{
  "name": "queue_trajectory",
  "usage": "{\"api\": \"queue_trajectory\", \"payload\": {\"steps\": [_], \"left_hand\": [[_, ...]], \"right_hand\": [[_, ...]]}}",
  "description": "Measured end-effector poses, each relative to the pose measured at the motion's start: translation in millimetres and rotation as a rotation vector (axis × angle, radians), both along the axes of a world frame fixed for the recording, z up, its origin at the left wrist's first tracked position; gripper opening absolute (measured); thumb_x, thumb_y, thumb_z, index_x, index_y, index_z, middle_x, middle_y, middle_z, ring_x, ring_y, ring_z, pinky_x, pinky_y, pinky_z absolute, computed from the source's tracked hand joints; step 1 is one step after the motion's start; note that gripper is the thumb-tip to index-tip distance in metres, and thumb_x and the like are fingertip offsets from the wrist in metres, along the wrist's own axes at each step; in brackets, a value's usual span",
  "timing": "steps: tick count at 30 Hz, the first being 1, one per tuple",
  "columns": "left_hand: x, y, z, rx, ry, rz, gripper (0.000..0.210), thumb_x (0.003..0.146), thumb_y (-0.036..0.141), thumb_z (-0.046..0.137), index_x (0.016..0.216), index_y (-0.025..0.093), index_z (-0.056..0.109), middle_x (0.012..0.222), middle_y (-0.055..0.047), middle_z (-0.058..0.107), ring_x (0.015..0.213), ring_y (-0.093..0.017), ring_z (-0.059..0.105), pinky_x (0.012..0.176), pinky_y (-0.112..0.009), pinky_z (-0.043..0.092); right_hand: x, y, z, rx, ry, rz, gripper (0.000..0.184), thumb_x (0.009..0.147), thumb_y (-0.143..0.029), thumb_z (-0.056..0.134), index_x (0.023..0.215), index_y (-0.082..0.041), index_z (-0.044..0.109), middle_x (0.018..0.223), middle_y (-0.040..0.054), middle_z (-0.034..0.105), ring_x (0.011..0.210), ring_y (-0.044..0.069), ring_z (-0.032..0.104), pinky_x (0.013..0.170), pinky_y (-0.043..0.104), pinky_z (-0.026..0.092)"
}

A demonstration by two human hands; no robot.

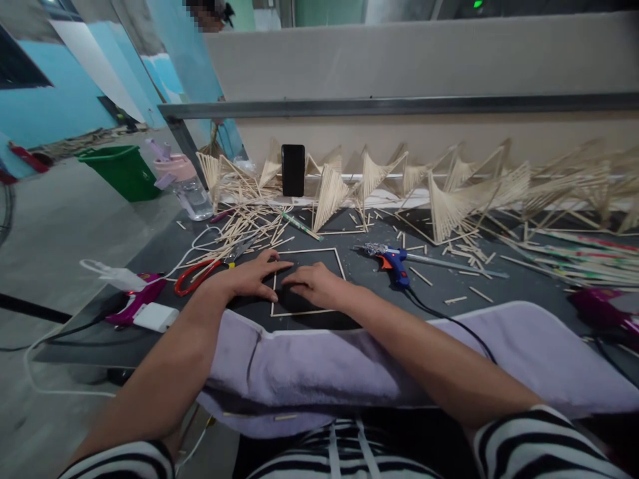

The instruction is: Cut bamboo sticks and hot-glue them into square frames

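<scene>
A square frame of thin wooden sticks (305,313) lies flat on the dark tabletop in front of me. My left hand (252,276) rests over its left side, thumb and fingers spread apart around the left stick. Over the inside and right side of the frame is my right hand (322,286), fingers bent and drawn together; whether they hold a small piece is hidden. A blue glue gun (396,266) lies right of the frame, its nozzle toward it. Red-handled cutters (194,276) lie beside my left wrist.
Loose sticks (249,223) are heaped at the back left, near a black phone (293,170) standing upright. Twisted stick structures (444,213) line the back. A bottle (187,186), a purple power strip (140,293) and a lilac towel (309,366) surround the work area.
</scene>
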State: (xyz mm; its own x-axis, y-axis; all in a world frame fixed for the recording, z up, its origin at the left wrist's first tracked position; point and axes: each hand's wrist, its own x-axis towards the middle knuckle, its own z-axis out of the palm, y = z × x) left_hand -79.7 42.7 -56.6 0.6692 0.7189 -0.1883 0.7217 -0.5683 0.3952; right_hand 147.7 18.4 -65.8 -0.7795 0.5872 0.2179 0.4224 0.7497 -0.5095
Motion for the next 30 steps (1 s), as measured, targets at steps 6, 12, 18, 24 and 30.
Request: {"api": "queue_trajectory", "payload": {"steps": [6,12,18,24,30], "left_hand": [[-3.2,3.2,-4.9,0.021,-0.033,-0.009,0.082,0.062,0.050,0.069,0.135,0.036,0.033,0.134,-0.006,0.028,0.123,-0.030,0.033,0.103,-0.040,0.028],[0.2,3.1,-0.9,0.023,0.026,0.006,0.083,0.063,0.052,0.067,0.135,0.035,0.031,0.135,-0.007,0.027,0.124,-0.031,0.032,0.103,-0.040,0.027],[-4.5,7.7,-6.5,0.031,0.022,-0.020,0.083,0.064,0.054,0.065,0.136,0.034,0.030,0.136,-0.009,0.026,0.124,-0.032,0.031,0.103,-0.040,0.027],[-9.6,12.4,-11.6,0.055,0.035,-0.025,0.089,0.062,0.058,0.064,0.138,0.034,0.025,0.139,-0.010,0.023,0.128,-0.034,0.026,0.103,-0.044,0.027],[1.7,0.2,8.1,0.006,0.056,0.012,0.088,0.064,0.055,0.064,0.139,0.030,0.025,0.141,-0.010,0.022,0.130,-0.033,0.022,0.105,-0.044,0.023]], "right_hand": [[11.7,14.3,15.8,-0.024,0.232,-0.212,0.027,0.081,-0.012,0.048,0.102,-0.017,0.065,0.097,0.0052,0.066,0.089,0.014,0.058,0.078,0.024,0.041],[28.4,18.7,39.3,-0.143,0.227,-0.380,0.028,0.078,-0.012,0.048,0.098,-0.017,0.066,0.092,0.0023,0.067,0.084,0.014,0.058,0.075,0.024,0.042],[33.9,-12.4,52.2,-0.249,0.249,-0.321,0.020,0.076,-0.011,0.049,0.086,-0.015,0.066,0.077,0.0002,0.062,0.072,0.011,0.053,0.066,0.021,0.040],[25.5,-83.0,88.8,-0.374,0.392,-0.134,0.008,0.076,-0.023,0.059,0.073,-0.016,0.057,0.069,-0.0019,0.056,0.065,0.009,0.049,0.063,0.020,0.040],[48.1,-143.2,132.0,-0.341,0.488,0.165,0.019,0.082,-0.040,0.051,0.075,-0.022,0.053,0.075,0.0010,0.060,0.070,0.011,0.056,0.064,0.022,0.043]]}}
